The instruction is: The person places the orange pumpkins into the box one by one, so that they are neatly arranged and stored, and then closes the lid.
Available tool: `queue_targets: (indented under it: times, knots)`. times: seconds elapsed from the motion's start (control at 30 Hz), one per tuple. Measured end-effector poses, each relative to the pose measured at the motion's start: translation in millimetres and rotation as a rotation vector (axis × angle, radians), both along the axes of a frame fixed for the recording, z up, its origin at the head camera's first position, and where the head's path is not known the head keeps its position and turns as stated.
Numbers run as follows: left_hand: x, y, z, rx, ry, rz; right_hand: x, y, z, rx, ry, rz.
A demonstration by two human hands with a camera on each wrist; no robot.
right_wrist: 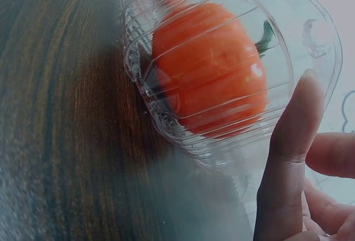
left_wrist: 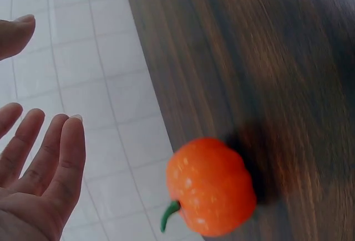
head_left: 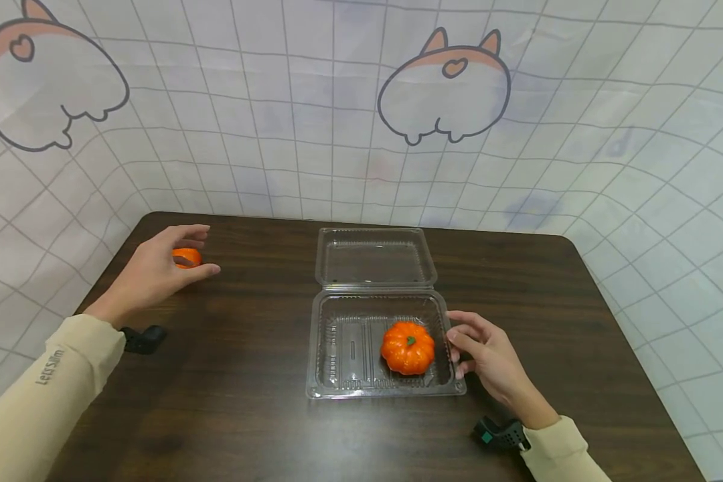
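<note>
My left hand (head_left: pixel 159 268) is over a small orange pumpkin (head_left: pixel 188 257) at the table's far left, thumb and fingers spread apart. In the left wrist view that pumpkin (left_wrist: pixel 212 188), with a green stem, lies clear of the fingers (left_wrist: pixel 69 158). A clear plastic clamshell box (head_left: pixel 337 391) sits mid-table, its lid (head_left: pixel 376 258) laid back. Another orange pumpkin (head_left: pixel 408 348) rests in the right part of its base. My right hand (head_left: pixel 485 355) touches the right rim and outer wall of the base. One fairly straight finger (right_wrist: pixel 291 136) lies alongside the clear wall.
The dark wood table (head_left: pixel 247 428) has a far edge close to a white grid-patterned cloth (head_left: pixel 331 134) with cartoon prints. This cloth also runs along the left and right sides. A black wrist strap (head_left: pixel 500 434) is on the right wrist.
</note>
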State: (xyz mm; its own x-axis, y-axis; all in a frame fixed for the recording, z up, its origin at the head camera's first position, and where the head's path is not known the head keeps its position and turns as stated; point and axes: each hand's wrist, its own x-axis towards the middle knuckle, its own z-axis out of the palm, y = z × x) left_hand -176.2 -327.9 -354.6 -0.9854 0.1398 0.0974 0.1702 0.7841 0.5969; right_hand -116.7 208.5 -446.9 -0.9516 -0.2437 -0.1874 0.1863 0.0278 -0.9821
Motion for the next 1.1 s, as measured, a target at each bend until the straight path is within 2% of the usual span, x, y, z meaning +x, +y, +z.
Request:
queue_targets:
  times: [0.23, 0.43, 0.6, 1.1]
  knots:
    - [-5.2, -20.2, -2.8, -0.010, 0.051, 0.041, -1.3, -0.5, -1.3, 0.000, 0.006, -0.002]
    - [-8.5, -31.3, -6.1, -0.025, 0.027, 0.059, -1.8, -0.5, -1.5, 0.003, -0.003, -0.009]
    - [-9.4, -39.7, -12.0, -0.024, 0.018, 0.060, -1.7, -1.1, -1.3, 0.012, -0.003, -0.010]
    - [-14.4, -60.5, -33.3, -0.016, 0.014, 0.125, -1.8, -0.7, 0.1, 0.019, -0.009, -0.011]
